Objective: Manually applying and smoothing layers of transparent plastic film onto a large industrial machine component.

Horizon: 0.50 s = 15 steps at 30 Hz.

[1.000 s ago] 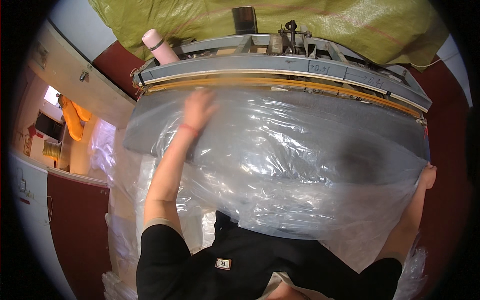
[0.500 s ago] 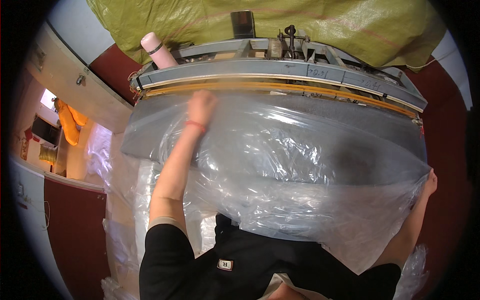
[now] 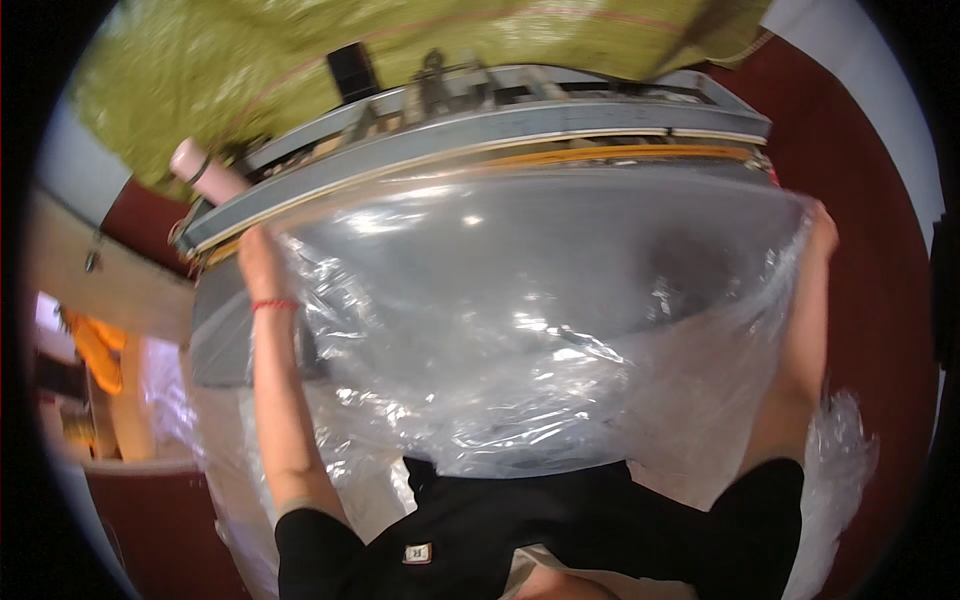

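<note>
A wide clear plastic sheet [image 3: 480,300] is stretched between my hands over a dark grey work surface [image 3: 222,335]. My left hand [image 3: 259,258], with a red cord on its wrist, is closed on the sheet's left edge near the frame. At the far right, my right hand [image 3: 822,232] grips the sheet's other corner. The sheet's far edge runs almost straight from hand to hand, just short of the grey metal frame [image 3: 480,128] with its orange strip [image 3: 640,154]. Its near part hangs in shiny folds against my black shirt.
A pink bottle [image 3: 208,172] leans at the frame's left end. Behind the frame are a dark phone-like slab [image 3: 353,72] and a yellow-green woven sheet [image 3: 480,30]. More crumpled plastic [image 3: 840,480] lies at lower right. On the left, an opening shows orange items [image 3: 95,350].
My left hand has moved left and outward with the sheet's edge, while my right hand has risen toward the frame. The sheet is now spread wider. The view has turned and shifted.
</note>
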### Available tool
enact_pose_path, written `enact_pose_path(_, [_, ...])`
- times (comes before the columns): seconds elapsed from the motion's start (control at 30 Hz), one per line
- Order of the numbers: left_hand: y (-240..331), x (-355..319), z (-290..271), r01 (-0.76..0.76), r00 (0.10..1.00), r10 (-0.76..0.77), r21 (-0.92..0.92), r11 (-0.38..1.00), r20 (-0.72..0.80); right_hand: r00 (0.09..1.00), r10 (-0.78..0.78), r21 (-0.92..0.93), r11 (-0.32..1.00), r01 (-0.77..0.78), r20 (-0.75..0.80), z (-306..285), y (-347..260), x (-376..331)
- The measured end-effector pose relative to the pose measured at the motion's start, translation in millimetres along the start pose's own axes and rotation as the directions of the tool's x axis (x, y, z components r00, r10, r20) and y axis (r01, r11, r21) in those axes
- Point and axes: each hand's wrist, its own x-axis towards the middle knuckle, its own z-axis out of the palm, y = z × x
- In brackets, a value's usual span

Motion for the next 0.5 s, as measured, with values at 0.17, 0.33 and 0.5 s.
enact_pose_path(0.17, [-92, 29, -13, -0.100, 0.980, 0.103, 0.021, 0.995, -0.171, 0.855, -0.519, -0.420, 0.771, 0.480, 0.024, 116, 29, -30])
enact_pose_path(0.33, [-147, 70, -20, 0.022, 0.990, -0.061, -0.288, 0.957, -0.129, 0.949, -0.308, 0.056, 0.951, 0.304, 0.064, 181, 29, -30])
enact_pose_path(0.5, [-143, 75, 0, -0.068, 0.980, 0.018, -0.249, 0.966, -0.198, 0.951, -0.301, -0.137, 0.947, 0.291, -0.064, 180, 19, -34])
